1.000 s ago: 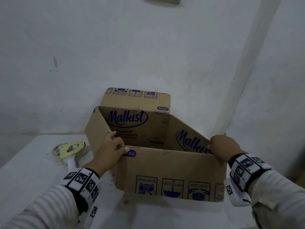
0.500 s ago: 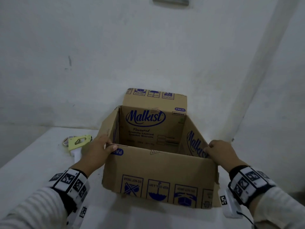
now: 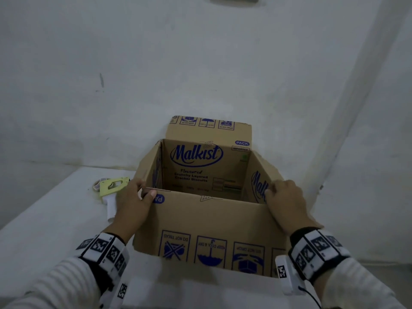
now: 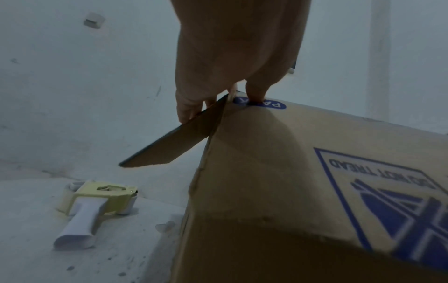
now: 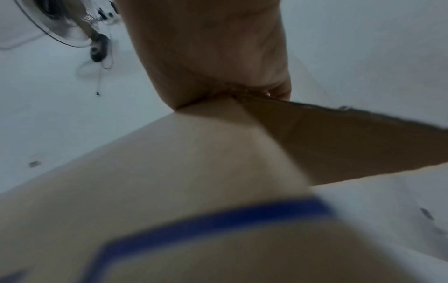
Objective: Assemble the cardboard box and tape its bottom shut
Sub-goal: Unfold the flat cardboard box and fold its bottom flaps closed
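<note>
A brown cardboard box [image 3: 211, 224] printed "Malkist" stands on the white table [image 3: 51, 221], squared up and open on top, its far flap raised. My left hand [image 3: 136, 197] grips the near-left top corner [image 4: 230, 99], thumb on the front panel [image 4: 303, 172], fingers over the left flap. My right hand [image 3: 283, 195] grips the near-right top corner [image 5: 232, 97], fingers curled over the edge. The box's bottom is hidden. A yellow and white tape dispenser [image 3: 111, 190] lies on the table [image 4: 36, 239] left of the box; in the left wrist view the dispenser [image 4: 94, 206] lies on its side.
A white wall [image 3: 156, 74] rises right behind the box and turns a corner at the right. The table's right edge runs close beside the box. A fan [image 5: 65, 23] shows in the right wrist view.
The box has gone from a skewed, half-flattened shape to a squared rectangle. Both hands kept their hold on the near corners and spread it open.
</note>
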The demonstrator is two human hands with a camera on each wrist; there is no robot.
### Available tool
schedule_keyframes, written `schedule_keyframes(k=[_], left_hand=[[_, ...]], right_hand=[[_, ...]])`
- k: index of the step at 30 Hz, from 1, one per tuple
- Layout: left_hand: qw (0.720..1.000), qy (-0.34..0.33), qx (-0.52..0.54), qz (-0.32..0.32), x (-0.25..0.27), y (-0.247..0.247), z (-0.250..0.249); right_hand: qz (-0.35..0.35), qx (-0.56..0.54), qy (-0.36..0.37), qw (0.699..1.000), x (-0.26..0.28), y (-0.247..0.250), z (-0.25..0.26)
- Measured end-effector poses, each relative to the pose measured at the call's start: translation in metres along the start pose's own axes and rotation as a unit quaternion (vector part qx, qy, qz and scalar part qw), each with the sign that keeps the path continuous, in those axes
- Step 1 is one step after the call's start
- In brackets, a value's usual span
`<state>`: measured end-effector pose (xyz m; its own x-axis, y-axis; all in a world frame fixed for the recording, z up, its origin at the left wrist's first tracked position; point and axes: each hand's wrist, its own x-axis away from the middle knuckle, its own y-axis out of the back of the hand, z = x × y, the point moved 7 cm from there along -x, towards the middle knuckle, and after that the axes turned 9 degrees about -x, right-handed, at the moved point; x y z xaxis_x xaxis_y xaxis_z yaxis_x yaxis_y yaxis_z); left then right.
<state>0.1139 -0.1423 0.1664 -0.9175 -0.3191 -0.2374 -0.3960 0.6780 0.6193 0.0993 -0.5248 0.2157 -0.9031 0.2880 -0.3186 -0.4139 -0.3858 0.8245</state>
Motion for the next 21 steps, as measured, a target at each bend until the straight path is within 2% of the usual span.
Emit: schedule_keyframes(k=[2,4,7,9,11,14,17,21], left_hand=[[0.998,0.014,-0.01,-0.061,0.009,0.008,-0.001],[0.995,0.041,-0.027,-0.086,0.014,0.01,0.003],[0.993,0.107,0.046,-0.025,0.018,0.0,0.014],[0.984,0.146,0.095,0.044,0.022,-0.013,0.014],[0.971,0.18,0.135,0.084,0.021,-0.02,0.022],[0.96,0.187,0.183,0.096,0.014,-0.019,0.03],[0.938,0.19,0.27,0.106,0.008,-0.018,0.029],[0.916,0.183,0.349,0.069,-0.001,-0.012,0.027]], right_hand=[[0.017,0.033,0.048,0.998,0.017,-0.005,0.026],[0.063,0.04,0.107,0.991,0.035,-0.021,0.055],[0.12,0.059,0.169,0.976,0.057,-0.052,0.094],[0.134,0.057,0.178,0.973,0.064,-0.065,0.109],[0.137,0.038,0.189,0.972,0.066,-0.074,0.127],[0.149,0.034,0.224,0.963,0.065,-0.09,0.153],[0.152,0.045,0.253,0.954,0.066,-0.103,0.175],[0.09,0.027,0.237,0.967,0.067,-0.11,0.181]])
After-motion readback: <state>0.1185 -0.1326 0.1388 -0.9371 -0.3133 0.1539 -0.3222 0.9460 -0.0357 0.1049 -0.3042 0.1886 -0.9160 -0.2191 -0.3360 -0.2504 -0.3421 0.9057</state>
